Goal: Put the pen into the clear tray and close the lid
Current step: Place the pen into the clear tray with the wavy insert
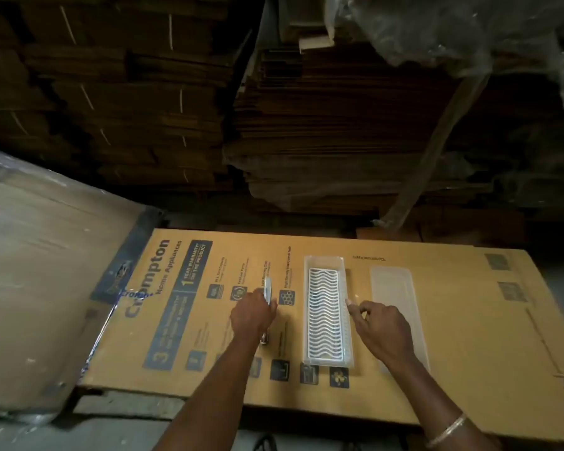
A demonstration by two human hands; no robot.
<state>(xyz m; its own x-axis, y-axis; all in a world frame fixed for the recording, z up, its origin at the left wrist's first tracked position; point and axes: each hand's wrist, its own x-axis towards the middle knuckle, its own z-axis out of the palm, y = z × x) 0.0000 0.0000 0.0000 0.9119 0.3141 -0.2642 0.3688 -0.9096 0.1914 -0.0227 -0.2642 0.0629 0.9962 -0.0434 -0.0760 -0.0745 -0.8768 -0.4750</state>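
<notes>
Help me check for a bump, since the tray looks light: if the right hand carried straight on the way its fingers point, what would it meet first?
The right hand points left and slightly away, so it would probably first meet the near long wall of the clear tray. The fingertips look almost at it already, though depth is hard to judge.

On the flat cardboard box (404,320) the clear tray (326,312) lies lengthwise, its lid (396,294) just to its right. The pen (267,289) lies left of the tray, under the left hand (253,315). The right hand (380,330) sits between tray and lid. Stacked cardboard (306,125) rises behind the box.
</notes>
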